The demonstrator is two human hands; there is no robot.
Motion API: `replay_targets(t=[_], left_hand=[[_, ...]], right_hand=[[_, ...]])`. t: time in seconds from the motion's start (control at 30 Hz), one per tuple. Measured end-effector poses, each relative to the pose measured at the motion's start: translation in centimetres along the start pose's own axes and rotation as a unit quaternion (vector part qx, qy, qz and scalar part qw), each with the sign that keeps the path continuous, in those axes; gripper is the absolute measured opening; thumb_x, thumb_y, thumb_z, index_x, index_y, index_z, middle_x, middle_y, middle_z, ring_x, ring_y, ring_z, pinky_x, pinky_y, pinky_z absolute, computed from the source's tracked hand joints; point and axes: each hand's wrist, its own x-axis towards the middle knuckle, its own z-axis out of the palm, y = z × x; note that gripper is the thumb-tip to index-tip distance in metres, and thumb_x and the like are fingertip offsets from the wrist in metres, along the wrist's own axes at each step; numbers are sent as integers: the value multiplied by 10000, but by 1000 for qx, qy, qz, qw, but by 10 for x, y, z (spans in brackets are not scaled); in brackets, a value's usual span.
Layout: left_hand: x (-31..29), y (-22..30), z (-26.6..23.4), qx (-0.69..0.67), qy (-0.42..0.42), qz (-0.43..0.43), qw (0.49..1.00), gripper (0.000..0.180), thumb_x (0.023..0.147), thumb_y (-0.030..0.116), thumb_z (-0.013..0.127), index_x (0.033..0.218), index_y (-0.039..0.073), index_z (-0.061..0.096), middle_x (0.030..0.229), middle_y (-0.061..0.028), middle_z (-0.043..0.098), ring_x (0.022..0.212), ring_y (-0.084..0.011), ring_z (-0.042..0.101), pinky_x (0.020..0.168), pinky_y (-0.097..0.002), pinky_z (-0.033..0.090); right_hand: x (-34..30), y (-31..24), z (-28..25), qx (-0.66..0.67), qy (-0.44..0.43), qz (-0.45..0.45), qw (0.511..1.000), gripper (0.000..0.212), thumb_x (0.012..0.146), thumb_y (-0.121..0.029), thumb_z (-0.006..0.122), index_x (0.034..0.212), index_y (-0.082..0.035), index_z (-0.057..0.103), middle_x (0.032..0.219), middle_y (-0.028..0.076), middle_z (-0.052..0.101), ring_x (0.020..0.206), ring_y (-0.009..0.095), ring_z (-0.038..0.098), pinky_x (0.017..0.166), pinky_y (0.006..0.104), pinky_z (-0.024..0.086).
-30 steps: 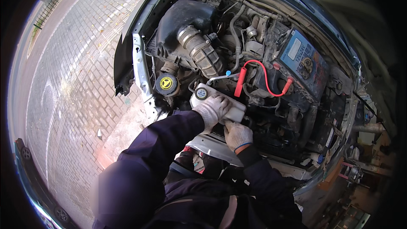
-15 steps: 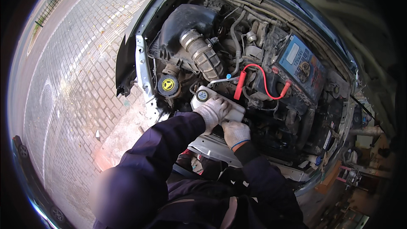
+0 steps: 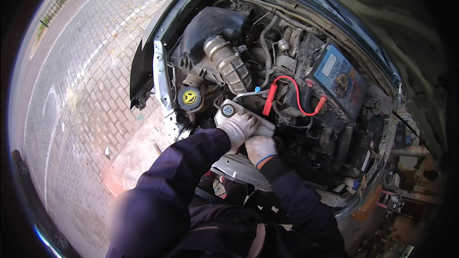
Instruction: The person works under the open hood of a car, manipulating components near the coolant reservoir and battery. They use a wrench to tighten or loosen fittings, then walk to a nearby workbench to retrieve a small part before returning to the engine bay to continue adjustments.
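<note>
One reservoir [image 3: 266, 128] beneath left hand [image 3: 237, 131]

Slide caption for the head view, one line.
Gloved hands at a capped white reservoir in an open engine bay, red lead nearby.

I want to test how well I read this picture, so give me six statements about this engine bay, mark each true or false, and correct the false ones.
1. The left hand is on the white container. True.
2. Only the left hand is gloved. False: the right hand is too.
3. The white container's opening is uncapped. False: a round dark cap sits on it.
4. The black cap with a yellow symbol is left of the white container. True.
5. A red cable curves toward the battery. True.
6. The battery's top is green. False: it is mostly blue.
</note>
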Motion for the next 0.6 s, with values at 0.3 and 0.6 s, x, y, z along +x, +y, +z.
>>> replay_targets(t=[0.3,0.6], left_hand=[[-3,-1,1,4,-9,-4,1000,1174,557,340,881,1605,-31,502,1581,-247,577,1473,-419,576,1243,-527,464],[-5,-4,12,1,38,1,999,1201,527,339,904,1603,-18,508,1564,-237,596,1450,-410,592,1221,-521,480]], right_hand=[[0,-19,11,-11,10,62,998,175,939,-212,676,856,-144,814,857,101,809,770,292,812,641,472,632],[-2,-10,3,4,14,44,999,163,949,-209,666,861,-161,794,850,89,801,764,291,806,631,482,625]])
